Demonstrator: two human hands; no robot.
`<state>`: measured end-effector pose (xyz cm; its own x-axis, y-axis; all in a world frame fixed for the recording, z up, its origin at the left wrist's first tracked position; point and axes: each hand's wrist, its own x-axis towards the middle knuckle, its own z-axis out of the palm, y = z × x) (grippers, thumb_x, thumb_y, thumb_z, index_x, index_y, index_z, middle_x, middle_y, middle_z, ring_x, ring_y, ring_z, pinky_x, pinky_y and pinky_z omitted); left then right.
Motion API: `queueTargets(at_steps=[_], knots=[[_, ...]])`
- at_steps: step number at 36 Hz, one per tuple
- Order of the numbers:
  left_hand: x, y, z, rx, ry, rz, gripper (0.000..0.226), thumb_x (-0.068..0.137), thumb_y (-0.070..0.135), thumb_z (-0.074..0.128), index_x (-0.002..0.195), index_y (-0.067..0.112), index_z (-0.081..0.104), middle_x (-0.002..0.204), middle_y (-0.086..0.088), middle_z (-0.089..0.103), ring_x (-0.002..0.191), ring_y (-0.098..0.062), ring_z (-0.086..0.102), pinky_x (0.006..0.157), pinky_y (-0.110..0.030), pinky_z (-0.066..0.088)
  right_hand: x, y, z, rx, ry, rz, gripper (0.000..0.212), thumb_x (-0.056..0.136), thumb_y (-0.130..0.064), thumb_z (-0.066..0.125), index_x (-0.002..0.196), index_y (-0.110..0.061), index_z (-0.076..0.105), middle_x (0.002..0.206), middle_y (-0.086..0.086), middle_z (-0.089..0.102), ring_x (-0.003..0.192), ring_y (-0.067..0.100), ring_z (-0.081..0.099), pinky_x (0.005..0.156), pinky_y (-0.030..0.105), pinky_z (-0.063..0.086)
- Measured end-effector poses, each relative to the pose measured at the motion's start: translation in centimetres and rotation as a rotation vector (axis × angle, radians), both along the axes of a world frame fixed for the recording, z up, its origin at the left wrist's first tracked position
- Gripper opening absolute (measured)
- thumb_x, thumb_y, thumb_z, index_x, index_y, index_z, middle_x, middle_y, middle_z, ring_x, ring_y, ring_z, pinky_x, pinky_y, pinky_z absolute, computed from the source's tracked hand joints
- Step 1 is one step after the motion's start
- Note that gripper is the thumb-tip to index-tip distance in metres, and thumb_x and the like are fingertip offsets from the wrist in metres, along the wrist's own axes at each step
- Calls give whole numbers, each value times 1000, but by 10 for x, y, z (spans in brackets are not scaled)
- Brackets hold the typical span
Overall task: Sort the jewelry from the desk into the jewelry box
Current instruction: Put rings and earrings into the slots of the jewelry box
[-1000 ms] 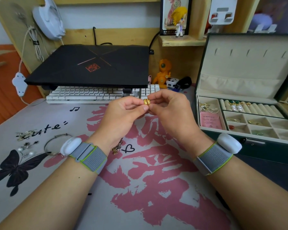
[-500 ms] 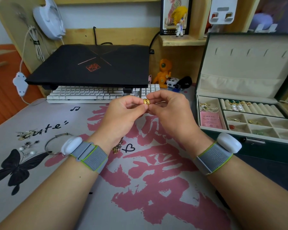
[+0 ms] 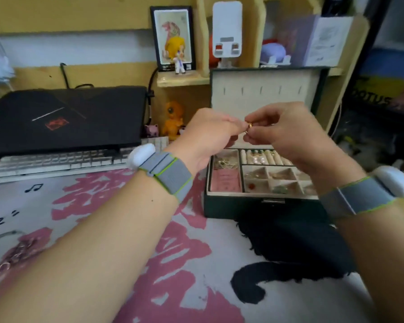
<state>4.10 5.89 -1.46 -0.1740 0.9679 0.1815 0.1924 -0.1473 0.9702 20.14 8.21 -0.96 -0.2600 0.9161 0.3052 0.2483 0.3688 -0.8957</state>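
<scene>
Both hands meet above the open jewelry box, pinching a small gold ring between their fingertips; the left hand grips it from one side, the right hand from the other, fingers curled round it. The ring is held in the air over the box's rear compartments, in front of the raised lid. More jewelry lies on the desk mat at far left, blurred. A closed laptop sits over a white keyboard behind the left arm
</scene>
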Motion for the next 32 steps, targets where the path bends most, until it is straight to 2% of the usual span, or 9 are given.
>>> queueTargets(at_steps=[5,7,12,16,19,21,24,27,32], knots=[[31,26,-9,-137,57,-41,10,90,5,75,81,4,70,76,-13,67,65,-21,62,64,-29,52,46,27,-5,-191,-72,-31,17,86,12,71,100,2,72,81,18,71,74,25,77,71,28,62],[38,32,-12,-162,199,-16,10,87,10,79,85,4,72,81,-12,69,67,-20,61,62,-25,47,55,34,-8,-250,-124,-32,17,85,12,71,100,5,71,79,20,72,70,24,77,64,25,61],[53,37,-12,-250,465,4,28,82,26,85,99,5,79,100,-10,77,95,-23,71,74,-27,49,66,47,-16,-272,-322,-3,14,83,0,79,87,-13,80,78,7,78,75,18,76,71,29,60],[56,40,-10,-293,475,-4,29,79,25,86,101,8,80,101,-10,78,97,-25,72,95,-41,58,60,49,-20,-242,-424,10,14,80,-11,83,83,-24,83,82,-4,79,88,18,74,87,37,59],[56,39,-8,-274,455,14,30,76,26,89,97,8,79,97,-10,78,94,-25,73,95,-45,58,52,46,-18,-203,-514,-10,14,82,-18,83,79,-31,79,90,-8,75,91,15,68,74,29,51],[54,39,-8,-268,428,10,28,78,25,88,98,8,80,98,-9,77,92,-20,71,91,-40,57,49,44,-17,-178,-535,-22,16,83,-20,82,78,-34,77,91,-9,73,90,13,64,68,25,44],[51,38,-8,-248,417,17,22,81,26,86,95,11,80,93,-3,75,80,-10,64,73,-23,50,50,45,-17,-155,-567,-42,12,82,-20,83,79,-31,79,88,-7,74,88,14,66,72,28,49],[49,36,-9,-236,408,30,22,83,30,84,95,12,79,97,-4,75,89,-13,66,83,-21,49,52,44,-16,-133,-612,-49,10,83,-19,82,79,-29,80,86,-5,74,88,17,67,81,33,57],[50,33,-8,-206,462,40,23,87,31,80,97,10,79,101,-8,75,90,-14,65,81,-19,47,47,42,-18,-70,-642,-69,16,83,-22,82,74,-34,75,86,-7,72,84,12,64,65,23,46]])
